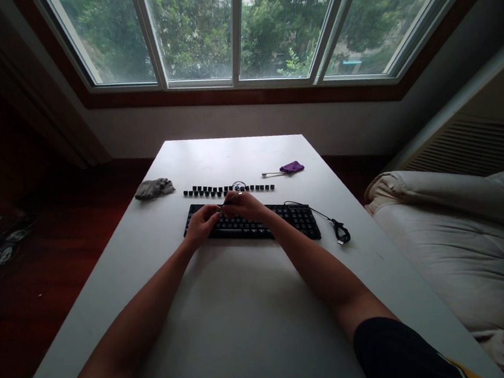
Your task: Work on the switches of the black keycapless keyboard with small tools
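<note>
A black keyboard (303, 219) lies across the white table, partly covered by both hands. My left hand (204, 223) rests over its left part, thumb and fingers drawn together. Close beside it, my right hand (245, 205) is above the keys with its fingers pinched. A small dark thing shows between the fingertips of the two hands; its kind cannot be made out. Just beyond my right hand, a thin looped wire (239, 185) sticks up. Loose black keycaps (207, 191) stand in rows behind the keyboard.
A crumpled grey cloth (155, 188) lies at the table's left edge. Back right are a purple cloth (292, 167) and a thin stick (272, 174). The keyboard's bundled cable (340, 231) lies to the right. Beside the white table (241, 330) stands a light padded seat (441, 252).
</note>
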